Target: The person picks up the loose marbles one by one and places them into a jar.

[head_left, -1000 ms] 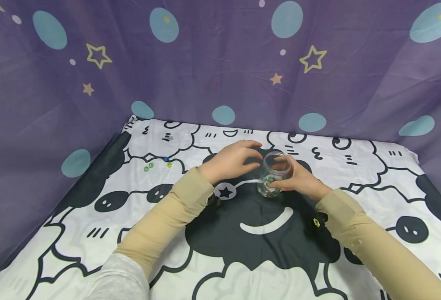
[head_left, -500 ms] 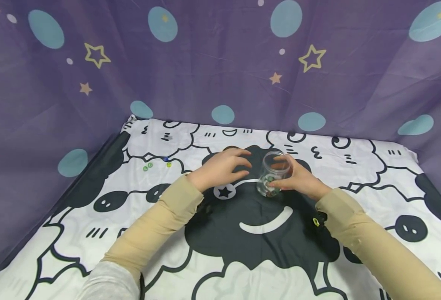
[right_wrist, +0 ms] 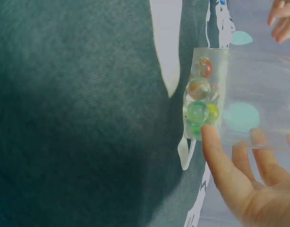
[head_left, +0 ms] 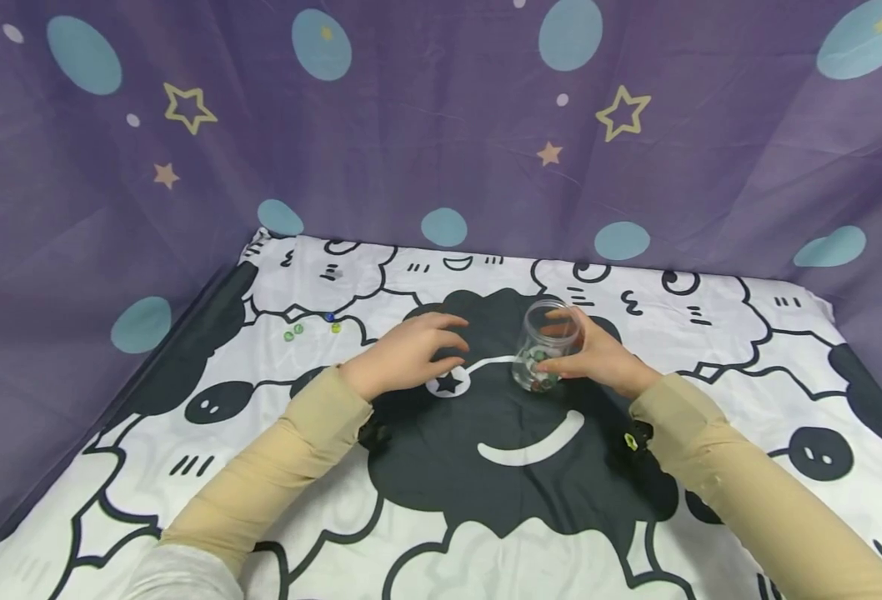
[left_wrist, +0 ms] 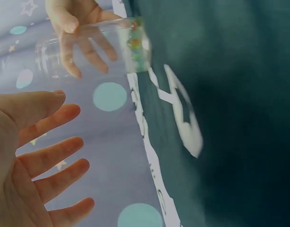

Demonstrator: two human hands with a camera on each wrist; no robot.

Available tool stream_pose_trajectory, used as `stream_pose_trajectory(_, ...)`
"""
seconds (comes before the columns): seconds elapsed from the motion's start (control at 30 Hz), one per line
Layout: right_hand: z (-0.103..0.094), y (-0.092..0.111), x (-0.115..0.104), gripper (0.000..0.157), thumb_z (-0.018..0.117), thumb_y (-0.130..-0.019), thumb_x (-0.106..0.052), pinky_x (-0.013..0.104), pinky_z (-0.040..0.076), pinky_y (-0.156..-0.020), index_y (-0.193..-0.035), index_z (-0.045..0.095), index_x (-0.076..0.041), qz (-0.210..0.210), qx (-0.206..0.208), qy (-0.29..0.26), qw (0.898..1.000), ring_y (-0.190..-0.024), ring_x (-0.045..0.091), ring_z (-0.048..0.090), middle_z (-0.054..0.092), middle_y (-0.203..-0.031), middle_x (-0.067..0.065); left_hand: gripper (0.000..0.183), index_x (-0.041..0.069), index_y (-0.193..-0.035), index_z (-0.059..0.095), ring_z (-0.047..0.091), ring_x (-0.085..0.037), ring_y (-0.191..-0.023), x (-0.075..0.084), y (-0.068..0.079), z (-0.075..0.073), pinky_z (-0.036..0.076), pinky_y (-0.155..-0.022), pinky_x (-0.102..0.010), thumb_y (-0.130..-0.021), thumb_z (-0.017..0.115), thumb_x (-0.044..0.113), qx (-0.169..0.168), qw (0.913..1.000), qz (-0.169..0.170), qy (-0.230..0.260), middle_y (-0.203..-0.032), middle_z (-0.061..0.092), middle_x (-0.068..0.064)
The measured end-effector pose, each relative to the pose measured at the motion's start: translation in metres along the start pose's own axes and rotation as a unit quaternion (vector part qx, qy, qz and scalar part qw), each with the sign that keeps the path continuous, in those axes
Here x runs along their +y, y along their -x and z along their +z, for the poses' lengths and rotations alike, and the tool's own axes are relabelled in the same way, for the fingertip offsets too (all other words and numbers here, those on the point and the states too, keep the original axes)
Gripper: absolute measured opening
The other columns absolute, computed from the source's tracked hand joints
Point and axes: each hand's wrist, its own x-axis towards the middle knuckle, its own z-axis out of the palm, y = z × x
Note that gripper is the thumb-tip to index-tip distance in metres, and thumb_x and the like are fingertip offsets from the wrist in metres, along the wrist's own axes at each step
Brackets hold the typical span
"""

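A clear, lidless jar (head_left: pixel 528 354) stands upright on the cloth, with several glass marbles (right_wrist: pixel 198 112) in green, yellow and orange at its bottom. My right hand (head_left: pixel 598 358) grips the jar from the right side, thumb in front and fingers behind it. To the left of the jar, my left hand (head_left: pixel 407 354) hovers over the dark cloud print, holding nothing. Its fingers spread apart in the left wrist view, pointing toward the jar. Farther left on the cloth lie a blue marble (head_left: pixel 330 317), a yellow marble (head_left: pixel 337 328) and two green marbles (head_left: pixel 293 332).
A black-and-white cartoon cloth (head_left: pixel 321 517) covers the table. Behind it and along the left side hangs a purple curtain (head_left: pixel 411 125) printed with stars and blue ovals. The loose marbles lie near the far left corner of the table.
My left hand has drawn away from the jar toward the left. The right hand keeps its grip on the jar, and the loose marbles stay in place.
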Motion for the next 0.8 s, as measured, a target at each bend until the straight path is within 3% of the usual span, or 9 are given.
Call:
stream_pose_trajectory(0.37, 0.001, 0.001, -0.001, 0.088, 0.077, -0.079, -0.017, 0.042, 0.057, -0.082, -0.148, 0.023, -0.012, 0.004, 0.005, -0.001, 1.000, -0.107, 0.032, 0.055, 0.041, -0.144, 0.017, 0.018, 0.009, -0.103, 0.072, 0.055, -0.030, -0.119, -0.016, 0.031, -0.003, 0.045, -0.102, -0.042, -0.088, 0.067, 0.017, 0.009, 0.9999, -0.008, -0.009, -0.130, 0.056, -0.016)
stream_pose_trajectory(0.8, 0.000, 0.000, 0.000, 0.086, 0.078, -0.079, -0.019, 0.043, 0.056, -0.083, -0.146, 0.025, -0.012, 0.007, 0.005, -0.006, 1.000, -0.110, 0.034, 0.054, 0.040, -0.144, 0.016, 0.018, 0.009, -0.102, 0.073, 0.054, -0.032, -0.120, -0.031, 0.054, -0.011, 0.046, -0.099, -0.045, -0.087, 0.069, 0.018, -0.010, 0.9983, -0.046, -0.034, -0.131, 0.056, -0.016)
